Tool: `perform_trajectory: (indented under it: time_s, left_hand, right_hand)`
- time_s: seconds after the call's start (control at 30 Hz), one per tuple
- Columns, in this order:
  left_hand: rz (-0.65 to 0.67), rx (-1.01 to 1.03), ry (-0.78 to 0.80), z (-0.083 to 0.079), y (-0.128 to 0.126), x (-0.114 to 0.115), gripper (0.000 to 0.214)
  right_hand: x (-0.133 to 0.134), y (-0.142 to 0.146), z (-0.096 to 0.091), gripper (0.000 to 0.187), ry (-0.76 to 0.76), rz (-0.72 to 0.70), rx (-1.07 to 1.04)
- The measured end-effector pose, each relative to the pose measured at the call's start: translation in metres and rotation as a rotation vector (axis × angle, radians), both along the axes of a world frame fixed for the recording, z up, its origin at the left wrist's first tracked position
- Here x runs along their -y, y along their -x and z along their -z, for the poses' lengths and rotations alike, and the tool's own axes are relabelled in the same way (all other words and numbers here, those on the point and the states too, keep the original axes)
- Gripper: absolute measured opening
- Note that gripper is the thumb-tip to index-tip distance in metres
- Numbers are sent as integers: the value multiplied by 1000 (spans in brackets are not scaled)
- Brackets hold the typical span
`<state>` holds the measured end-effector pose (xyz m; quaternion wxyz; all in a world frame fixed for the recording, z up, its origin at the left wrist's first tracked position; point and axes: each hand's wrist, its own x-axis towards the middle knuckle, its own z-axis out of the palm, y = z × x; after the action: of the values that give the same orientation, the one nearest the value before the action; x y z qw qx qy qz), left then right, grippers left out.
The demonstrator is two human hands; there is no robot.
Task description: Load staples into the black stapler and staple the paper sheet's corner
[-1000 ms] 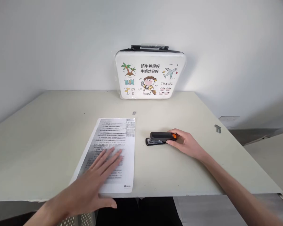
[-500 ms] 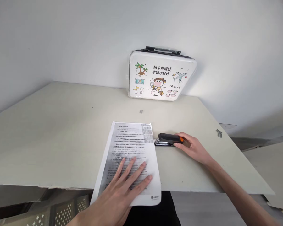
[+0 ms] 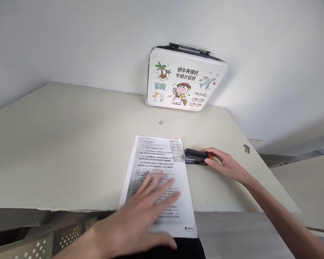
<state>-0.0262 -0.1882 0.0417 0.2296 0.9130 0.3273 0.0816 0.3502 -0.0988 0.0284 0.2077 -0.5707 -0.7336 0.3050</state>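
Observation:
A printed sheet of paper (image 3: 151,162) lies on the table, its lower end reaching past the front edge. My left hand (image 3: 140,216) is over the lower part of the sheet, fingers spread and slightly blurred; whether it touches the paper I cannot tell. To the right, a black stapler (image 3: 196,154) with an orange part at its rear rests on the tabletop, its front end at the sheet's right edge. My right hand (image 3: 226,165) grips the rear of this stapler between thumb and fingers.
A white case (image 3: 187,79) with cartoon prints leans against the wall at the back of the table (image 3: 70,151). One small strip of staples (image 3: 161,122) lies beyond the paper, and another grey staple piece (image 3: 246,148) sits near the right edge. Perforated crates (image 3: 70,235) stand below, at left.
The paper has shifted right, and its right edge now meets the stapler's front end. My left hand has its thumb out now. The view has tilted and moved slightly.

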Motion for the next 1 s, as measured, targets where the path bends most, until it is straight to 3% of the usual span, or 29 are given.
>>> perform_trajectory:
  time_s: [0.13,0.23,0.33,0.53,0.73,0.9,1.0]
  left_hand:
    - [-137,-53,-36,-4,-7,-68,78]
    - [-99,-106,-48,6,-24,-118,89]
    - [-47,-119,-59,20,-40,-144,93]
    - [-14,-57,-131,40,-50,-136,92]
    - [-32,-13,-147,42,-58,-129,91]
    - [-148,-55,-157,46,-63,-127,98]
    - [-121,-52,-163,47,-67,-124,99]
  right_hand:
    - [-3,19,-13,48,-13,121,-22]
    - [-12,46,-21,51,-44,168,8]
    - [-24,71,-25,56,-62,148,37]
    - [-36,92,-24,65,-34,84,116]
    - [-35,92,-25,65,-25,63,154]
    - [-37,91,-23,61,-41,37,166]
    - [-38,90,-22,57,-87,6,135]
